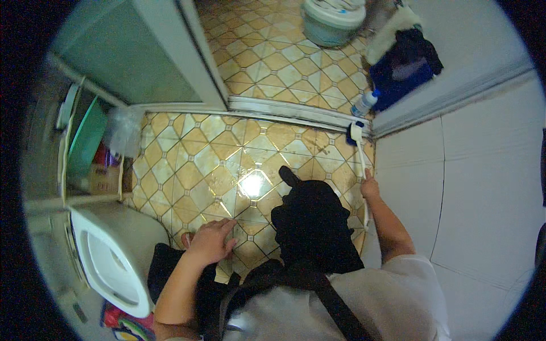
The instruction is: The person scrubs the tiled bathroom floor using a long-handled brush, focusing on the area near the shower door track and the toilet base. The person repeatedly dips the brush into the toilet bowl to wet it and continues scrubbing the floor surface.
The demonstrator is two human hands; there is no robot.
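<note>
My right hand (pixel 370 186) grips the long white handle of a scrub brush (pixel 361 154). The brush head, with dark blue bristles, is against the floor corner where the white door sill (pixel 294 111) meets the tiled wall (pixel 409 166). Just beyond the sill stands a white bottle (pixel 363 105) with a blue cap, close to the brush head. My left hand (pixel 213 241) is over my left knee, fingers extended and thumb apart, holding nothing. Under both hands the patterned tile floor (pixel 200 170) looks wet and shiny.
A white toilet (pixel 138 294) stands at my left, with a shelf rack (pixel 65 166) holding boxes beyond it. A framed glass door (pixel 162 47) is at the upper left. Past the sill are a lidded bucket (pixel 332 32) and dark blue cloth (pixel 401 81).
</note>
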